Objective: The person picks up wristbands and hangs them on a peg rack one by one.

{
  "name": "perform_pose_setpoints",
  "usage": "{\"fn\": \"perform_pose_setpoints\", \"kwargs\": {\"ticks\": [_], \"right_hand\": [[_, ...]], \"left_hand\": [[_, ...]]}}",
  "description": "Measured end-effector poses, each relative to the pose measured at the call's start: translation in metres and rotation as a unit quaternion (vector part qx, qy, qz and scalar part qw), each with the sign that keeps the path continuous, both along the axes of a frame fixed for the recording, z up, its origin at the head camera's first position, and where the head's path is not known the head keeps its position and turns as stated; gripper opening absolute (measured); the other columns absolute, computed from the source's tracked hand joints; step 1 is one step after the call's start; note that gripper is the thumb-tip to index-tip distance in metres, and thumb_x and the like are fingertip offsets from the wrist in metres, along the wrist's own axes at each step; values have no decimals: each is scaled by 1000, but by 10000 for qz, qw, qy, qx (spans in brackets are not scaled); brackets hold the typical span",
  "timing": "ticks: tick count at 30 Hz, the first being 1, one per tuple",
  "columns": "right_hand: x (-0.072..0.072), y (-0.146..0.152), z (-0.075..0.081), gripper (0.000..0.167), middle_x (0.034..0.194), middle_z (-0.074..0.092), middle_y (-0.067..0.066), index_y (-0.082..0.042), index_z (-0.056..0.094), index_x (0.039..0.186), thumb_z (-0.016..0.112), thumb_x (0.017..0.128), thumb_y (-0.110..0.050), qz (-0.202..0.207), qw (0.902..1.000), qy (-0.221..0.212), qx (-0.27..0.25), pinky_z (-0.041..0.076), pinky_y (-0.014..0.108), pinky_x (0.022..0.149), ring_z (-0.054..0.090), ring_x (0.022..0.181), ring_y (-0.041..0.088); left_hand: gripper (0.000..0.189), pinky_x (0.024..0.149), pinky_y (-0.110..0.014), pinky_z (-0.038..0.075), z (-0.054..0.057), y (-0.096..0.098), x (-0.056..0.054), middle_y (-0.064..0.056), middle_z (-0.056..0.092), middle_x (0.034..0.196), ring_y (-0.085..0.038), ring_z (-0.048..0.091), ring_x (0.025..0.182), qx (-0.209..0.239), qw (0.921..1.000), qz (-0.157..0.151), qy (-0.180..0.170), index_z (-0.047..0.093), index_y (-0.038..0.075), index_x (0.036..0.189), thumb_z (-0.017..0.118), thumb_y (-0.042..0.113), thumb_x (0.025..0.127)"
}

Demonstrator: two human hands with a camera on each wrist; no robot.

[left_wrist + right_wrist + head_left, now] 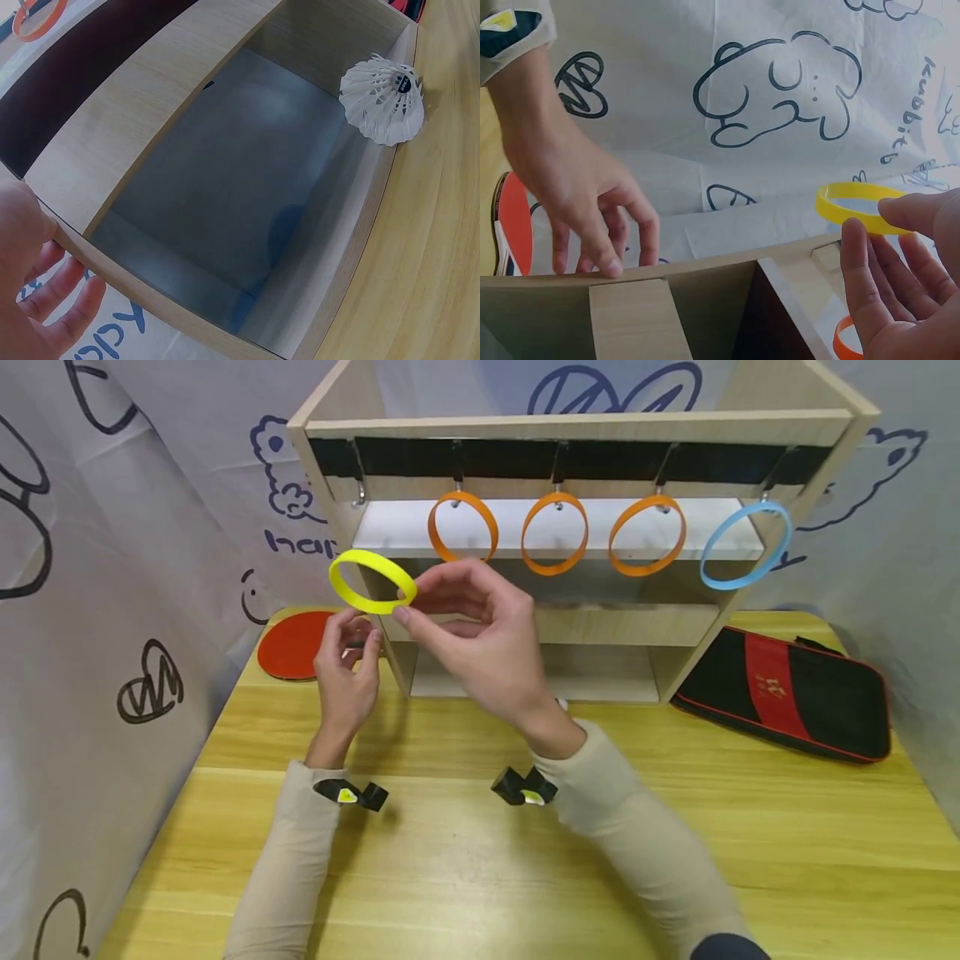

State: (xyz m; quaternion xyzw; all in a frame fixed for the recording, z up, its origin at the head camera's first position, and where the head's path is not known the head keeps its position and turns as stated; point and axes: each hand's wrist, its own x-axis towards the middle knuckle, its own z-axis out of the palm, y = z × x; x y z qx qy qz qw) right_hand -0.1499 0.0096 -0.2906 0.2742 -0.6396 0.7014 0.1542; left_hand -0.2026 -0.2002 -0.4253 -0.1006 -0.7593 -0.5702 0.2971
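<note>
A yellow silicone wristband (372, 607) is pinched between the thumb and index finger of my right hand (487, 635), held in front of the wooden shelf's upper left. My left hand (347, 677) grips the left side panel of the shelf (600, 625), thumb at the front edge and fingers on the outer side. Above the yellow band is a bare metal hook (360, 492) at the left end of a black strip. Three orange wristbands (527, 545) hang from the middle hooks, and a light blue wristband (738, 582) hangs from the rightmost one.
A red table tennis paddle (288, 647) lies left of the shelf, partly hidden by my left hand. On the right, a black and red case (847, 702) leans near the shelf. A white shuttlecock (382, 101) sits at the shelf's lower front edge.
</note>
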Motion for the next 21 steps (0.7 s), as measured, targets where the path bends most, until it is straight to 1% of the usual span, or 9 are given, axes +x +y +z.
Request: {"fn": "perform_pose_setpoints", "kwargs": {"ticks": [7,11,14,21], "right_hand": [[-10,-12,7,31,112,77,26,10,68,116,84,91,6,-129,9996,162,-196,70,40,82,80,99,30],[-18,-18,9,31,113,78,24,8,69,117,84,91,3,-334,9991,182,-210,70,37,85,80,101,27],[-24,-22,9,32,115,78,23,7,68,119,84,93,0,-481,9986,198,-135,69,34,88,79,104,25],[-34,-27,6,31,115,78,23,8,68,119,84,93,-1,-764,9965,280,-168,69,32,88,80,104,27]], "left_hand": [[35,87,-11,59,0,0,0,-27,66,118,-8,65,100,28,10000,-3,5,59,-9,139,66,0,106],[35,86,-12,59,0,0,0,-28,66,118,-7,65,99,47,10000,8,20,59,-9,139,67,-1,106],[34,85,-13,60,0,0,0,-28,67,118,-6,65,99,49,10000,3,37,60,-8,139,67,0,106],[35,85,-13,60,0,1,0,-27,67,119,-5,65,99,55,10000,-9,37,60,-8,139,67,0,106]]}}
